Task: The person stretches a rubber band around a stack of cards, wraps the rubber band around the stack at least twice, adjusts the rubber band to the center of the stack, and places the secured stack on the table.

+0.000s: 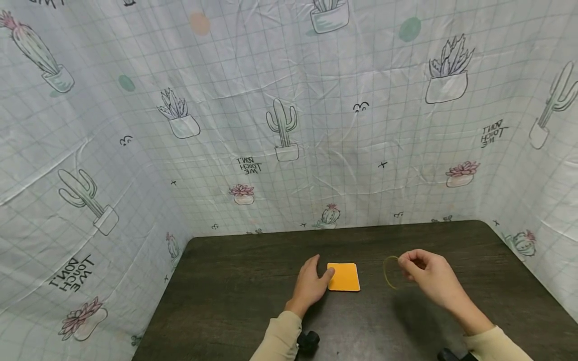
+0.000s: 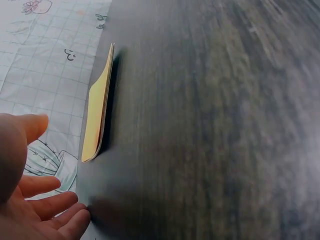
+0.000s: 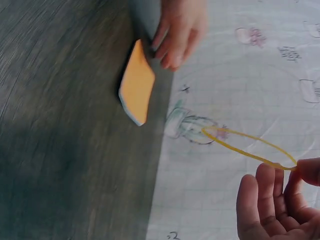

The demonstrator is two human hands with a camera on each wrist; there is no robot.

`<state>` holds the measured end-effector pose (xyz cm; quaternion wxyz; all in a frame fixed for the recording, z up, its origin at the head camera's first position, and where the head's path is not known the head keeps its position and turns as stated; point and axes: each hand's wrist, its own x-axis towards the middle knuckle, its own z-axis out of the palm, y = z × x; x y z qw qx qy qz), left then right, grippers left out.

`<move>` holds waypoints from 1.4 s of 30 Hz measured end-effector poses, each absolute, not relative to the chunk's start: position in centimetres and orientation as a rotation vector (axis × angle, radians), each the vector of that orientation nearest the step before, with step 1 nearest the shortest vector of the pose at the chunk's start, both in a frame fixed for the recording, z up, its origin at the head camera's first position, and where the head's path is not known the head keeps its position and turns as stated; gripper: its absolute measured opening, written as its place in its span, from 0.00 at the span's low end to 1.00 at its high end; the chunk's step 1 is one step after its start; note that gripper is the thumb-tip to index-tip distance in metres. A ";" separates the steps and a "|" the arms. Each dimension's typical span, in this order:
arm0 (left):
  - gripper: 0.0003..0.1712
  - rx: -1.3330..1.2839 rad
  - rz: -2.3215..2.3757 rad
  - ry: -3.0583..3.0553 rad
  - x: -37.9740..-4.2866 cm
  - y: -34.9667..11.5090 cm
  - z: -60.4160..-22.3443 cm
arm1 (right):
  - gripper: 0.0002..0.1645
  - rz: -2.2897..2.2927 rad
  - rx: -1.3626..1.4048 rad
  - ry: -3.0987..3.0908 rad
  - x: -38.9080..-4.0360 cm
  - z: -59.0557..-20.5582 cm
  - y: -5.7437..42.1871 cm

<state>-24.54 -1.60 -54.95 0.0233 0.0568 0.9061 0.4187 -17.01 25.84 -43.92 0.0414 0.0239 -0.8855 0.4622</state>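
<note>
A thin stack of square orange cards [image 1: 344, 277] with rounded corners lies flat on the dark table. In the left wrist view, the layered edge of the cards [image 2: 99, 112] shows. Just left of them is my left hand [image 1: 311, 282], its fingers spread and loose. The thumb overlaps the cards' edge in the head view, but a gap shows in the left wrist view. Over the table to the right, my right hand [image 1: 429, 277] pinches a yellow rubber band [image 3: 245, 151] between thumb and forefinger. The band hangs as an open loop, apart from the cards.
The dark wood-grain table [image 1: 235, 281] has rounded far corners. A white cloth [image 1: 316, 200] printed with cacti and a grid rises behind it and along both sides. Dark wrist devices [image 1: 308, 341] sit at the sleeves.
</note>
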 end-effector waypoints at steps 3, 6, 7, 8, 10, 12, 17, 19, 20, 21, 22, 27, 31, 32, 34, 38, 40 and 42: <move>0.38 0.175 1.285 2.825 -24.6 -1.3 -54.9 | 0.18 1.603 0.063 -2.644 -16.9 -43.2 25.6; 0.36 0.171 1.278 2.835 -24.8 -1.1 -54.8 | 0.19 1.792 0.061 -2.550 -16.7 -42.4 25.5; 0.36 0.169 1.281 2.836 -24.8 -1.0 -54.8 | 0.20 1.847 0.068 -2.516 -16.6 -42.2 25.4; 0.35 0.164 1.281 2.833 -24.8 -1.0 -54.8 | 0.20 1.897 0.074 -2.483 -16.5 -42.0 25.3; 0.35 0.157 1.278 2.833 -24.8 -0.8 -54.7 | 0.19 1.972 0.088 -2.432 -16.4 -41.6 25.3; 0.35 0.147 1.271 2.831 -24.8 -0.7 -54.7 | 0.19 2.005 0.099 -2.404 -16.3 -41.3 25.2; 0.34 0.135 1.266 2.842 -24.8 -0.4 -54.6 | 0.19 2.018 0.108 -2.374 -16.0 -40.7 25.1; 0.34 0.125 1.271 2.840 -24.8 -0.3 -54.7 | 0.19 2.014 0.113 -2.364 -15.9 -40.6 25.0; 0.34 0.124 1.271 2.844 -24.8 -0.2 -54.7 | 0.20 2.011 0.116 -2.362 -15.8 -40.5 25.0; 0.33 0.116 1.269 2.844 -24.8 -0.2 -54.7 | 0.19 2.011 0.121 -2.359 -15.7 -40.5 24.9; 0.33 0.113 1.266 2.851 -24.9 -0.1 -54.7 | 0.19 2.009 0.126 -2.358 -15.7 -40.4 24.9; 0.30 0.074 1.256 2.869 -25.2 0.2 -55.0 | 0.18 2.007 0.160 -2.354 -15.3 -40.1 24.6; 0.29 0.053 1.232 2.881 -25.5 0.5 -55.2 | 0.19 2.016 0.188 -2.348 -15.0 -40.0 24.4; 0.29 0.050 1.222 2.883 -25.6 0.6 -55.2 | 0.19 2.024 0.193 -2.346 -14.9 -40.0 24.4; 0.30 0.049 1.207 2.882 -25.7 0.7 -55.2 | 0.19 2.038 0.200 -2.344 -14.8 -40.0 24.3; 0.31 0.089 1.161 2.894 -25.7 0.8 -55.2 | 0.19 2.082 0.201 -2.350 -14.7 -40.0 24.2; 0.30 0.120 1.141 2.912 -25.7 0.7 -55.2 | 0.19 2.097 0.202 -2.352 -14.7 -40.0 24.2; 0.29 0.139 1.128 2.926 -25.6 0.7 -55.2 | 0.19 2.101 0.197 -2.357 -14.6 -40.1 24.2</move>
